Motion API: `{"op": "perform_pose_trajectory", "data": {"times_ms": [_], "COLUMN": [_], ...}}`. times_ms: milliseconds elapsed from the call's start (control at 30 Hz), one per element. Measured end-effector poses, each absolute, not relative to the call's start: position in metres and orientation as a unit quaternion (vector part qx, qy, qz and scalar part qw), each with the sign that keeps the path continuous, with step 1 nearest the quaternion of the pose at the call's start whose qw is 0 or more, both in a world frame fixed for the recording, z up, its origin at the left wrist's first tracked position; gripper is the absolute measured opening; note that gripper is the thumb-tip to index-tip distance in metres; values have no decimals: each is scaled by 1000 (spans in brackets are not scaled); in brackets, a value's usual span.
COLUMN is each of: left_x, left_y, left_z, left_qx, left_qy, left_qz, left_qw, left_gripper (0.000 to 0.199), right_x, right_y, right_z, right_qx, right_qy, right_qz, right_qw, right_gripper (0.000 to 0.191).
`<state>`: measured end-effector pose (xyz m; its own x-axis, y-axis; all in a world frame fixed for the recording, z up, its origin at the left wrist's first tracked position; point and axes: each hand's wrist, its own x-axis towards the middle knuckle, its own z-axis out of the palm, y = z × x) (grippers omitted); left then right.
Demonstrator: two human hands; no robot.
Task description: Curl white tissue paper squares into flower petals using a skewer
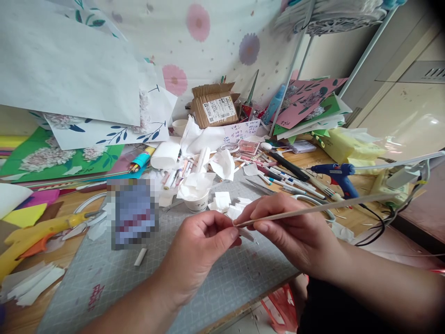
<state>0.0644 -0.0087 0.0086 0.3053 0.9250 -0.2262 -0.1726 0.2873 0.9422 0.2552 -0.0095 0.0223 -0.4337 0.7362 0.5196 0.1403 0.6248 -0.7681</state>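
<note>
My right hand [292, 227] is closed in a pinch on a long, thin, pale stick [320, 205], which slants up to the right. The stick's tip reaches the fingertips of my left hand [205, 246]. Those fingers are pinched together, and a small piece of white paper [247, 235] shows just beside them, partly hidden under both hands. Below lies a grey gridded cutting mat [139, 297]. Small white paper squares [221, 202] rest behind my hands, close to a paper cup [195, 200] with white paper pieces in it.
A blue glue gun [335, 174] with its cable stands at right; a yellow glue gun [38, 234] lies at left. Markers [288, 178] and scattered sticks cover the back right. Behind are a cardboard box [215, 109] and flower-decorated cards [66, 155]. A blurred block hides something left.
</note>
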Motion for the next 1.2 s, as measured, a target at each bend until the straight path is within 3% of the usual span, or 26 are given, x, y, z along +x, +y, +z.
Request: {"op": "perform_pose_trajectory", "data": {"times_ms": [333, 700, 1000, 1100, 1200], "left_x": [65, 64, 65, 68, 68], "left_y": [-7, -3, -5, -7, -8], "left_z": [5, 13, 10, 8, 7], "left_qx": [457, 475, 490, 500, 508], "left_qy": [447, 458, 466, 459, 449], "left_qz": [396, 391, 373, 364, 363], "left_qw": [659, 642, 635, 637, 639], "left_gripper": [10, 12, 10, 10, 11], "right_x": [254, 269, 270, 239, 203], "right_y": [-7, 23, 45, 55, 66], "right_z": [21, 20, 47, 60, 63], "right_qx": [-310, -365, -379, -353, -358], "right_qy": [-758, -471, -463, -570, -745], "right_qz": [319, 551, 431, 382, 313], "right_qw": [477, 584, 675, 636, 468], "right_gripper": [5, 19, 18, 15, 16]}}
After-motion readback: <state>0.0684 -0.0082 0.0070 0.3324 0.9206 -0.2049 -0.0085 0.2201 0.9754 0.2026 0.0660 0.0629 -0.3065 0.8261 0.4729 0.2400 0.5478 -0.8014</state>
